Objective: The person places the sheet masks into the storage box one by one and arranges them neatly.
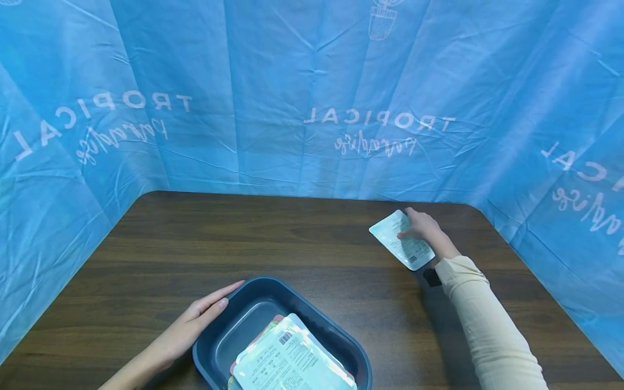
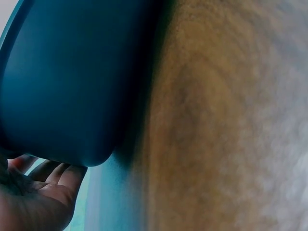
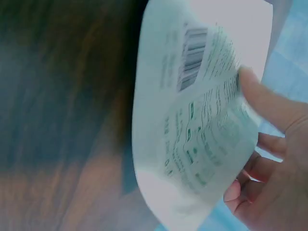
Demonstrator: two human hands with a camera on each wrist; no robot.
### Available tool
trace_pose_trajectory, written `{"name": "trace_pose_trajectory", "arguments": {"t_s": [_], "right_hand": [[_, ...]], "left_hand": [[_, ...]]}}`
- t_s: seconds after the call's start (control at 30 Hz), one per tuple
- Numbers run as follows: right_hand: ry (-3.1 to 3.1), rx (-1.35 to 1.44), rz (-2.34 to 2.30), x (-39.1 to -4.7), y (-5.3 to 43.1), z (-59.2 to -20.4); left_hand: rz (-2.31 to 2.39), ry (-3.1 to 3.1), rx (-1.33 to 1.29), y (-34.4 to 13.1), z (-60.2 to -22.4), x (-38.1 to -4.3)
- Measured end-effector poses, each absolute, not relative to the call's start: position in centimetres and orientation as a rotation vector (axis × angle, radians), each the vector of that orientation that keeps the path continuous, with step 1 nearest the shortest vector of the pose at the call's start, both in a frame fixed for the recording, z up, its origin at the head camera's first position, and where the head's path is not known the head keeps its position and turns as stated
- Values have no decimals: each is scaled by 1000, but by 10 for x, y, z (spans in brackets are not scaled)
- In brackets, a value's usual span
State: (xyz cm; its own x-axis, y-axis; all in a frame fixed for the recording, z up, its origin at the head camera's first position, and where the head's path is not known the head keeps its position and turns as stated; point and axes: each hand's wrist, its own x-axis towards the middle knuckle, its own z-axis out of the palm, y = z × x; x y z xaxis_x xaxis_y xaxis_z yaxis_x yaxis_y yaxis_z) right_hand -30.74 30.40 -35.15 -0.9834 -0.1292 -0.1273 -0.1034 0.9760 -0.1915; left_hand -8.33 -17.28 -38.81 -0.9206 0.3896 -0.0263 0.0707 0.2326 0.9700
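At the far right of the table, my right hand (image 1: 423,226) pinches a pale green sheet mask packet (image 1: 401,244). In the right wrist view the thumb lies over the printed face of the packet (image 3: 192,120), with the other fingers behind it; a barcode shows near one end. My left hand (image 1: 187,327) rests against the left rim of a dark blue plastic bin (image 1: 287,287), its fingers fairly straight along the outside wall. The left wrist view has those fingers (image 2: 65,180) at the bin's wall. Inside the bin lies a stack of similar packets (image 1: 292,355), a pale green one on top.
The dark wood table (image 1: 234,233) has rounded far corners. Blue printed sheeting (image 1: 273,151) hangs along its back and both sides. A small black object (image 1: 431,277) shows at the right wrist, beside the cream sleeve (image 1: 487,325).
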Motion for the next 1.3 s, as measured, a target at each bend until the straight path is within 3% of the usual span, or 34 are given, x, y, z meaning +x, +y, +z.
{"name": "trace_pose_trajectory", "arguments": {"t_s": [0.27,0.57,1.0,1.3], "right_hand": [[3047,-228,-245,-300,313,-358],[3167,-503,-470,-280,304,-337],[2865,-678,-1152,-234,247,-306],[2407,-682,-1509,-179,193,-305]], "left_hand": [[1729,2250,443,-172,-390,-83],[1731,2252,441,-173,-390,-83],[1741,2251,442,-173,-389,-83],[1742,2242,473,-174,-387,-83]]}}
